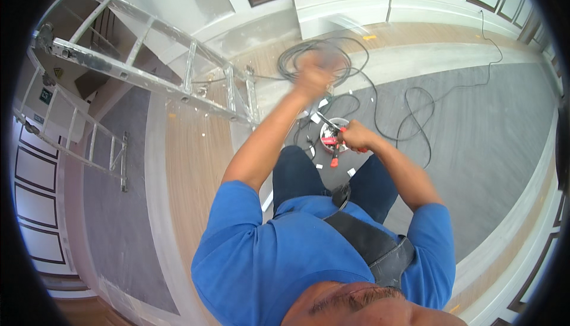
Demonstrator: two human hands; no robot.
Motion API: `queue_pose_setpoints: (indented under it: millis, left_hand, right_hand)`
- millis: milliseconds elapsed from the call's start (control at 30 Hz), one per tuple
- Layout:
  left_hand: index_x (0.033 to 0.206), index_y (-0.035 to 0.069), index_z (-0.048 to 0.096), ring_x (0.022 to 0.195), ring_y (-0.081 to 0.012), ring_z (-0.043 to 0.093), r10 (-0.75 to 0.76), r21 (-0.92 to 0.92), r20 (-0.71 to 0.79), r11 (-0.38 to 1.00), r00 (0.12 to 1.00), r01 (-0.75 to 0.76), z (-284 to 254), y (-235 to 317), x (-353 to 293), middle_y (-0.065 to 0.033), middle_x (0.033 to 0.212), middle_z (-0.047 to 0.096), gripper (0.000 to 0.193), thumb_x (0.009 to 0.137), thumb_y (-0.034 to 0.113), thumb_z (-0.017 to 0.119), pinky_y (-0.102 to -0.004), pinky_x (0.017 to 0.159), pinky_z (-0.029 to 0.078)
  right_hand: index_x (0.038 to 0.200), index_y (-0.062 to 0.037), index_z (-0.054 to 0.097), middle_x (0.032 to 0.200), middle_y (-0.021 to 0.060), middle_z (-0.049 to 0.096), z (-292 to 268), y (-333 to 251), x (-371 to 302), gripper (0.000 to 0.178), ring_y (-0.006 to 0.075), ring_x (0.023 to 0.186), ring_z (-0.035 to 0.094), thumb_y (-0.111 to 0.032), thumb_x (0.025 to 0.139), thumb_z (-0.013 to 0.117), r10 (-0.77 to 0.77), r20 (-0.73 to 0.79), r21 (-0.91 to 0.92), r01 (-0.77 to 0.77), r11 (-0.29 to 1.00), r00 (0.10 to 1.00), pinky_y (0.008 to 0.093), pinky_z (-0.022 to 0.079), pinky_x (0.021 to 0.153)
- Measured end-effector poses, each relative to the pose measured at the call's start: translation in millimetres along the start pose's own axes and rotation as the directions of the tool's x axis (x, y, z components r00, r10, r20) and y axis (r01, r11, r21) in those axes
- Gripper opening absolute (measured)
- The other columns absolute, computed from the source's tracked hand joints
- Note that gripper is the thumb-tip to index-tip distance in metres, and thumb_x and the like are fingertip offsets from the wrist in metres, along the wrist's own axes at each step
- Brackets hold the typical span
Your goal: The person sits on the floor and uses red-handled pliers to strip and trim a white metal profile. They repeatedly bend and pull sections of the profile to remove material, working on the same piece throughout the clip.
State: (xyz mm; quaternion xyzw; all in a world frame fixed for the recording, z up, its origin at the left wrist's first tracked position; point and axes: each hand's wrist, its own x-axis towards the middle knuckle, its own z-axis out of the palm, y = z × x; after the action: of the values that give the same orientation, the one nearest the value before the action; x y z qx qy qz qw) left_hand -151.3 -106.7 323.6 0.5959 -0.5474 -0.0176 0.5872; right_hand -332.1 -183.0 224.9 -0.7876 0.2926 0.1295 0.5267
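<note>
My left hand (319,71) is stretched out over a coil of dark cable (289,59); motion smears its fingers, so whether it holds anything is hidden. My right hand (357,135) is closed round the red handle of a hand tool that looks like pliers (328,121), its metal end pointing up and left. Just beneath that tool stands a small white round tub (324,145) with red-handled tools and small bits in it. A red-tipped handle (334,162) sticks out over its near rim. Small white scraps (351,172) lie about the tub.
An aluminium stepladder (148,83) stands at the left, its feet near the coil. Loose cable (409,130) snakes right across the grey floor covering (475,148) toward the panelled wall (344,11). A second ladder (95,142) shows farther left. My knees flank the tub's near side.
</note>
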Motion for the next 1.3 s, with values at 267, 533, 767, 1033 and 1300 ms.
queue_pose_setpoints:
  millis: [267, 533, 767, 1033, 1300]
  left_hand:
    - [0.087, 0.007, 0.063, 0.082, -0.0202, 0.069, -0.563, -0.585, -0.248, 0.736, 0.789, 0.341, -22.7, -5.9, 37.9, -0.0130, 0.086, 0.069, 0.030, 0.104, 0.032, 0.061, -0.0389, 0.067, 0.058]
    - [0.099, 0.003, 0.066, 0.071, -0.0232, 0.066, -0.390, -0.415, -0.186, 0.863, 0.902, 0.288, -9.6, -34.5, 6.9, -0.0078, 0.078, 0.064, 0.031, 0.098, 0.034, 0.070, -0.0434, 0.067, 0.057]
    - [0.112, 0.006, 0.070, 0.080, -0.0230, 0.071, 0.222, 0.130, 0.059, 0.965, 0.973, -0.228, 29.0, 54.6, 22.1, -0.0085, 0.092, 0.073, 0.027, 0.096, 0.028, 0.071, -0.0407, 0.080, 0.057]
    - [0.114, 0.006, 0.056, 0.072, -0.0197, 0.059, -0.789, -0.919, -0.180, 0.347, 0.588, 0.185, -45.4, -100.5, 32.1, -0.0067, 0.084, 0.057, 0.035, 0.102, 0.038, 0.065, -0.0403, 0.067, 0.055]
    - [0.117, 0.009, 0.072, 0.090, -0.0338, 0.071, 0.193, 0.062, 0.322, 0.973, 0.927, -0.224, 44.0, 79.7, 9.4, -0.0197, 0.101, 0.074, 0.030, 0.098, 0.032, 0.070, -0.0409, 0.081, 0.055]
  right_hand:
    - [0.075, -0.0015, 0.069, 0.057, 0.0027, 0.057, 25.8, 27.6, -4.9, 0.021, 0.0109, 0.048, 0.052, -0.017, 0.089, 0.069, -0.153, -0.334, 0.398, 0.286, 0.872, 0.930, 0.0321, 0.040, 0.045]
    - [0.072, 0.0009, 0.065, 0.056, 0.0056, 0.056, -10.2, 26.1, -13.3, 0.024, 0.0145, 0.043, 0.052, -0.018, 0.087, 0.068, 0.058, -0.094, 0.063, -0.053, 0.997, 0.994, 0.0350, 0.040, 0.041]
    - [0.067, -0.0029, 0.063, 0.054, 0.0055, 0.056, 24.0, 18.6, -5.2, 0.031, 0.0143, 0.041, 0.049, -0.021, 0.092, 0.066, -0.047, -0.222, 0.284, 0.111, 0.952, 0.974, 0.0317, 0.038, 0.039]
    - [0.073, 0.0011, 0.066, 0.056, 0.0027, 0.054, -5.9, 30.7, -19.7, 0.025, 0.0114, 0.051, 0.048, -0.018, 0.089, 0.065, -0.424, -0.404, 0.100, 0.500, 0.860, 0.811, 0.0327, 0.039, 0.049]
    - [0.069, 0.0031, 0.063, 0.051, 0.0090, 0.055, 6.0, 11.6, 2.8, 0.023, 0.0186, 0.038, 0.050, -0.015, 0.083, 0.065, -0.038, -0.131, 0.179, 0.061, 0.982, 0.991, 0.0375, 0.040, 0.037]
